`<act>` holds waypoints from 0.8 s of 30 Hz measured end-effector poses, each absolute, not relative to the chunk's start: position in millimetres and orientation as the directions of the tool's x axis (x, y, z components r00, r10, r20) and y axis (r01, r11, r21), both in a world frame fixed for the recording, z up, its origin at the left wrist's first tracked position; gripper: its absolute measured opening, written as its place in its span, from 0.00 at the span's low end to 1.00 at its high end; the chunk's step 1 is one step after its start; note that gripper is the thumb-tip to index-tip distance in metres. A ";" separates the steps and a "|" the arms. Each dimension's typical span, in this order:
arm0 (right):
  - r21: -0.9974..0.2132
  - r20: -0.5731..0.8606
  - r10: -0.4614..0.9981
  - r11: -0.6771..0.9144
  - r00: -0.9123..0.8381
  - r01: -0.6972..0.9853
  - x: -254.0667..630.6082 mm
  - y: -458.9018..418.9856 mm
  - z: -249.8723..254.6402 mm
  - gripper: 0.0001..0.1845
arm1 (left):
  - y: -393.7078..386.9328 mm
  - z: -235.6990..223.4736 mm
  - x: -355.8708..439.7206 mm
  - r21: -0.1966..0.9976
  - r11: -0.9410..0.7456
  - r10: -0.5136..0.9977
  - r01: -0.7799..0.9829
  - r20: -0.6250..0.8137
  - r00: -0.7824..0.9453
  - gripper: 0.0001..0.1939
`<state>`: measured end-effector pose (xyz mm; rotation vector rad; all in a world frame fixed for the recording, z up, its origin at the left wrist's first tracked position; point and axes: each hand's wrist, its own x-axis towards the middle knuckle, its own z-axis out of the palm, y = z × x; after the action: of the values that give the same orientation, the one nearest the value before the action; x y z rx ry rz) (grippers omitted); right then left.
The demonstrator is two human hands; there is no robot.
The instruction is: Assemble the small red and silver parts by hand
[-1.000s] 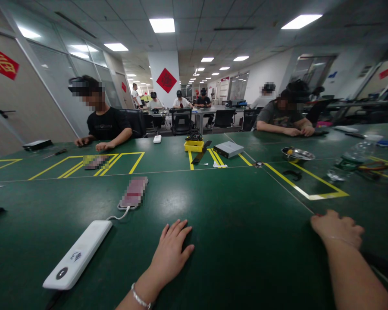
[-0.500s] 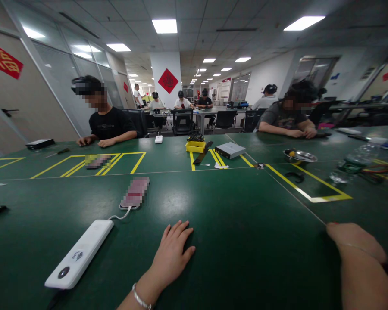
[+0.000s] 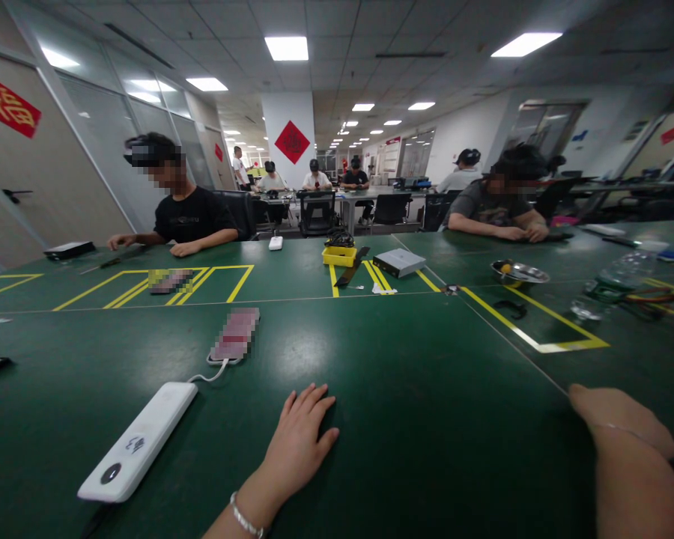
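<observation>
My left hand (image 3: 299, 442) lies flat on the green table (image 3: 416, 404), fingers stretched and slightly apart, holding nothing. A bracelet of pale beads circles its wrist. To its left is a long white device (image 3: 140, 442) with a round dark lens-like spot and handwriting, perhaps a power bank. A white cable (image 3: 216, 373) joins it to a phone (image 3: 234, 335) with a blurred pinkish screen. At the right edge my right hand (image 3: 621, 419) rests on the table, bent at the wrist, with a thin bracelet. Its fingers are hidden from the camera.
Yellow tape (image 3: 573, 346) marks rectangles on the table. Farther off are a yellow tray (image 3: 338, 257) with black cables, a grey box (image 3: 400, 262), a metal bowl (image 3: 531, 274) and a plastic bottle (image 3: 618, 281). Co-workers sit across the table at left (image 3: 194, 213) and right (image 3: 497, 202).
The co-worker on the left has moved one hand farther left over the table. My right hand sits very slightly farther right in view; my left hand has not moved.
</observation>
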<state>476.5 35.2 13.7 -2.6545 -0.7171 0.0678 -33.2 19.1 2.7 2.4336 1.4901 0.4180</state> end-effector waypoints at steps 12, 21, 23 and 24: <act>-0.439 -0.037 0.493 -0.790 0.869 0.429 436.4 35.3 36.4 0.29 | 20.1 1.3 -31.9 0.386 -0.420 0.905 0.821 0.119 0.408 0.21; -0.759 0.129 0.903 -0.176 0.410 0.627 296.3 65.6 40.2 0.19 | 16.6 8.8 -17.8 0.671 -0.358 0.931 0.650 0.207 0.299 0.14; -0.817 0.104 0.978 -0.019 0.181 0.576 250.8 59.9 42.0 0.17 | 13.6 9.6 -11.5 0.813 -0.289 0.947 0.505 0.166 0.274 0.14; -0.840 0.102 0.992 0.046 0.074 0.541 229.1 54.9 42.1 0.15 | 12.3 9.2 -8.2 0.882 -0.221 0.959 0.415 0.119 0.258 0.15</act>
<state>229.1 54.9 42.1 -1.5934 -1.5642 0.7499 -8.2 12.3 9.2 1.7749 1.2607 0.9090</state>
